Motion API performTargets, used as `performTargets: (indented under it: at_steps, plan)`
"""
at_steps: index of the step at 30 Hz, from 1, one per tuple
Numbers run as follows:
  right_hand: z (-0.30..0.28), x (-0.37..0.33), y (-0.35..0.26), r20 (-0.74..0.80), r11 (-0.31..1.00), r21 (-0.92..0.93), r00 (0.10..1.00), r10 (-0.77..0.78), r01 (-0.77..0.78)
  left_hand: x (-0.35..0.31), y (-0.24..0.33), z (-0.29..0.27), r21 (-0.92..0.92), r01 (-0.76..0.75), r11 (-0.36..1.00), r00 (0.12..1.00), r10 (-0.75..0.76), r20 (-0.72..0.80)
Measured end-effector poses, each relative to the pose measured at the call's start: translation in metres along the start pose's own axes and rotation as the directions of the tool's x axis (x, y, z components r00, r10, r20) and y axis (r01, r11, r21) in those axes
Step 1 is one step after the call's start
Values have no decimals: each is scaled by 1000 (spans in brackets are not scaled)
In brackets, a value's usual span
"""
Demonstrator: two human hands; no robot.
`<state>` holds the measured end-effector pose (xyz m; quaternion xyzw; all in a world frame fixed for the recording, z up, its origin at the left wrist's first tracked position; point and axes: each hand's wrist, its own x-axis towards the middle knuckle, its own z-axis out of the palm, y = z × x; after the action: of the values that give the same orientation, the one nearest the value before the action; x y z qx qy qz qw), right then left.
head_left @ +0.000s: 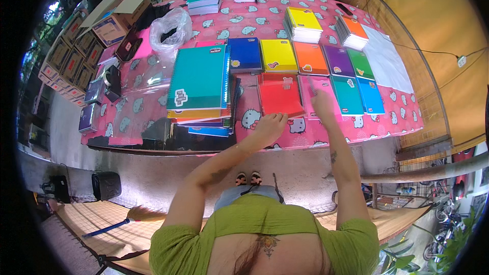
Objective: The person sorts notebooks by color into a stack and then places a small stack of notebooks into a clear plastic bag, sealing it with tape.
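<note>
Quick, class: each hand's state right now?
Left hand: at the near edge of the red rectangular spiral notebook; grip unclear.
Right hand: blurred over the pink rectangular spiral notebook; grip cannot be told.

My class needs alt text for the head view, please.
A person's left hand touches a red spiral notebook; the right hand is over a pink spiral notebook. Other colourful notebooks lie spread and stacked on a cat-patterned pink tablecloth.

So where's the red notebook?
The red notebook is near the middle of the head view, just left of a pink notebook, with the left hand at its near edge.
</note>
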<state>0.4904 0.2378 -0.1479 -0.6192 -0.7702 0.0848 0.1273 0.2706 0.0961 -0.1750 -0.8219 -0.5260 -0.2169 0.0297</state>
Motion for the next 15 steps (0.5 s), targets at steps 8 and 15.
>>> performTargets:
  at_steps: [8, 15]
  plan:
    - [-145, -27, -136, -532, 351, 785, 846, -42, 511, -64, -6, -310, -617, 18, 786, 203, -608, -768]
    - [-100, -11, -254, -374, 239, 301, 345, -861, 923, -119, -70, -321, 266, 230, 936, 828, -45, -560]
